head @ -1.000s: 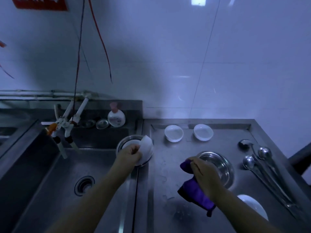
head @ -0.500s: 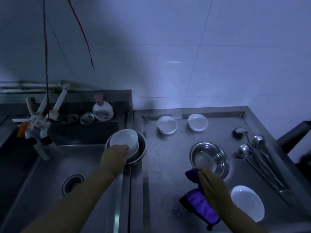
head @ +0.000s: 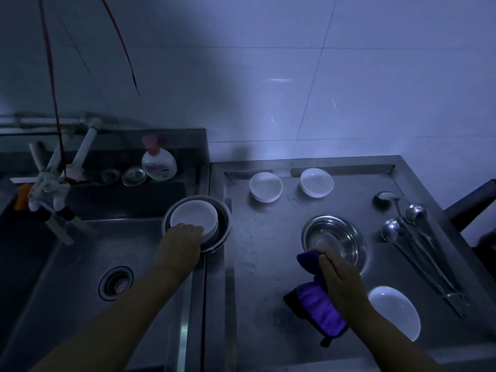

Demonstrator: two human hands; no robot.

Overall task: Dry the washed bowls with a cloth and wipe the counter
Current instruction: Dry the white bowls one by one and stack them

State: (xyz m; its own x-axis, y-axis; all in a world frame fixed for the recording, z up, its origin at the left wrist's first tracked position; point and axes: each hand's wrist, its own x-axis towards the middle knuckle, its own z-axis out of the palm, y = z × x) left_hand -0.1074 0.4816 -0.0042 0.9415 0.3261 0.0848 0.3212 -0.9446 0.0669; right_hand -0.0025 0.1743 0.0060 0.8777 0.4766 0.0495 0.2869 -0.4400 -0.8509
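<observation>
On the steel counter [head: 268, 237], right of the sink [head: 80, 264], my right hand [head: 341, 280] grips the purple cloth [head: 316, 304]; my left hand [head: 179, 242] holds the white bowl [head: 194, 216] at the sink's edge.

Left hand [head: 180, 241] and right hand [head: 338, 275] both curled

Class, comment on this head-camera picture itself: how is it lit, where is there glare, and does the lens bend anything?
Head view: dim and blue-tinted; a broad shadow darkens the wall's left half and the sink basin; small glare streaks sit on the wall tiles; the steel bowl catches soft highlights; wide-angle distortion splays the counter's edges; the soap bottle looks slightly blurred.
</observation>
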